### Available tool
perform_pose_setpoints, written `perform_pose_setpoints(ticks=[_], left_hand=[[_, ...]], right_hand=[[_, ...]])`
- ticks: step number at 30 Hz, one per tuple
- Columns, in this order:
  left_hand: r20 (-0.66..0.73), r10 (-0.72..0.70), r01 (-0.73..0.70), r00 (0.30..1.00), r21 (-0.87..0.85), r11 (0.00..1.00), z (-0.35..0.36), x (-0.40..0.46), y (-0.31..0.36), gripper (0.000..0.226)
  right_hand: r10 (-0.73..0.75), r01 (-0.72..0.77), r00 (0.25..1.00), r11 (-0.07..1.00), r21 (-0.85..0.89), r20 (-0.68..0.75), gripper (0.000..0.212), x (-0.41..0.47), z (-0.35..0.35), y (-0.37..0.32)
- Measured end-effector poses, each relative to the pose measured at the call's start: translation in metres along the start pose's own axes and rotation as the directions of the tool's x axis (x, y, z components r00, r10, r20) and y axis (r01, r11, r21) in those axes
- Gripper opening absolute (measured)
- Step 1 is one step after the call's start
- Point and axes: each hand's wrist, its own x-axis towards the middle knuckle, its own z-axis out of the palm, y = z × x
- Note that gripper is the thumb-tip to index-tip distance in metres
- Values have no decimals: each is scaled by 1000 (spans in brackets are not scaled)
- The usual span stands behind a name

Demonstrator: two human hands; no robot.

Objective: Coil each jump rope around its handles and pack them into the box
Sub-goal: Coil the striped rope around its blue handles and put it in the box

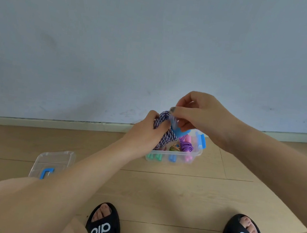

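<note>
My left hand [147, 130] grips a purple-and-white braided jump rope [163, 131] coiled into a bundle, held above the left end of the box. My right hand [197, 113] pinches the rope's loose end at the top of the bundle, next to a blue handle [178, 132]. Below sits a clear plastic box [175, 156] with blue latches on the floor by the wall. Inside it lie a coiled purple rope with pink handles [186, 146], a green-and-brown rope [174, 148], and green, blue and pink handle ends against the front wall.
The box's clear lid [53, 162] with a blue handle lies on the wooden floor to the left. A pale wall with a baseboard [52, 123] runs just behind the box. My feet in black slippers [104, 223] stand near the bottom edge.
</note>
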Motion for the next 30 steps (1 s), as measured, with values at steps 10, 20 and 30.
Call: perform_pose_setpoints(ticks=[10, 20, 30], left_hand=[[183, -220, 280, 958, -444, 851, 11, 14, -14, 37], [270, -214, 343, 939, -671, 657, 31, 55, -6, 37], [330, -327, 449, 885, -429, 784, 57, 139, -61, 49]], right_hand=[[295, -307, 947, 948, -83, -129, 33, 10, -5, 56], [374, -475, 872, 804, 358, 317, 43, 42, 8, 77], [461, -449, 880, 729, 517, 114, 25, 132, 8, 159]])
